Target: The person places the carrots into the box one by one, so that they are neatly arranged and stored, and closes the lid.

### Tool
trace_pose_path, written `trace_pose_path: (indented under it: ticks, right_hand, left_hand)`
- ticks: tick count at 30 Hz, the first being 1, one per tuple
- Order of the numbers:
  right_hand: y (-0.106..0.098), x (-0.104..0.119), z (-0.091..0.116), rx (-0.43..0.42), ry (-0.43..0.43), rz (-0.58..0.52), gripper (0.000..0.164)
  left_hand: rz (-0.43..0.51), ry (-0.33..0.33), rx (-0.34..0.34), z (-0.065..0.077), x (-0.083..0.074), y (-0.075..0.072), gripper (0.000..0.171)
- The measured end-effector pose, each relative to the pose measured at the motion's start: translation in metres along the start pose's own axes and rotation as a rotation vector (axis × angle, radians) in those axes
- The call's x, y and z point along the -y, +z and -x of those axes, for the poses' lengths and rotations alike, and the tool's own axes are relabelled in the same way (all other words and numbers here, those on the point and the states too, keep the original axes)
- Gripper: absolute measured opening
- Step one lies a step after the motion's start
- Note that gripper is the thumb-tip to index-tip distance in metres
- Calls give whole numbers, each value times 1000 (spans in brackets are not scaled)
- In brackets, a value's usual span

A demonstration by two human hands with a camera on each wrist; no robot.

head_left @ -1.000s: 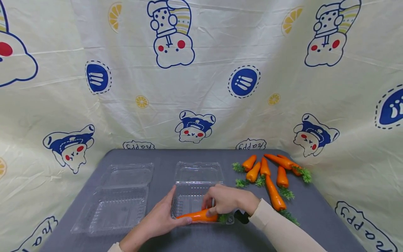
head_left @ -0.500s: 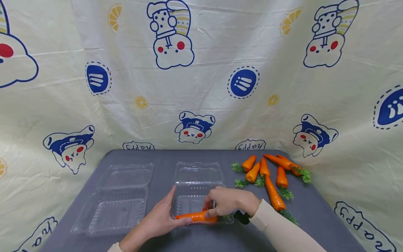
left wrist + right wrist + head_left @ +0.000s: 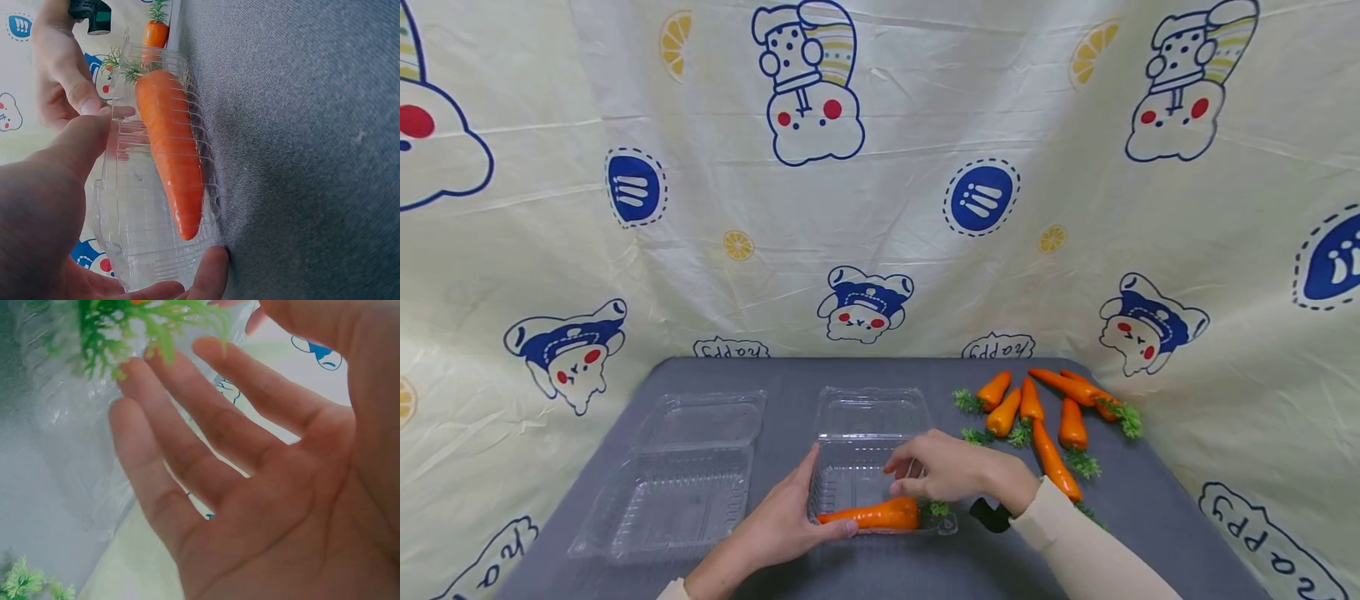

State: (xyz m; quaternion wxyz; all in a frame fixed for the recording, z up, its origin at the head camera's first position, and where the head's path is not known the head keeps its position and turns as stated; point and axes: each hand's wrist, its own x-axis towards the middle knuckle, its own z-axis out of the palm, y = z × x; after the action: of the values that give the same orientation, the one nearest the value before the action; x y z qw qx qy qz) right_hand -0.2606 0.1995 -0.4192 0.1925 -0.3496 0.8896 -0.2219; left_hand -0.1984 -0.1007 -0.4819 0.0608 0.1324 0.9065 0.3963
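Note:
A clear plastic clamshell box (image 3: 848,479) sits with its lid folded back. An orange carrot (image 3: 883,514) with green leaves lies along the box's near side, its tip to the left; the left wrist view shows this carrot (image 3: 172,150) through the ribbed wall. My left hand (image 3: 778,518) grips the box at its near left corner, thumb over the front rim and fingers along the left wall. Over the box's right side is my right hand (image 3: 951,468), holding nothing. Its fingers (image 3: 206,419) are relaxed and spread beside the green leaves (image 3: 156,325) in the right wrist view.
Another clear clamshell box (image 3: 681,500), lid also folded back, stands on the left of the grey table (image 3: 790,375). Several carrots (image 3: 1052,467) with leafy tops lie in a loose group at the right. A printed curtain (image 3: 895,208) hangs behind the table.
My right hand has let go of the carrot and moved up and to the right, its fingers loosening. The carrot stays in the box, and my left hand keeps its place.

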Motion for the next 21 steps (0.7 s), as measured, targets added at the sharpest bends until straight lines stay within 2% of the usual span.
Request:
trace_pose_path:
  ticks: [7,12,21]
  right_hand:
    - [-3,-13,13,-109,-19,-13,35]
    - [-7,-23,25,-191,-38,24,33]
    - [-17,-42,53,-329,14,56,28]
  left_hand:
    - [-9,3,4,-1,1,1,136]
    - [-9,9,-3,-1,1,1,136]
    - [-11,2,1,0,1,0,136]
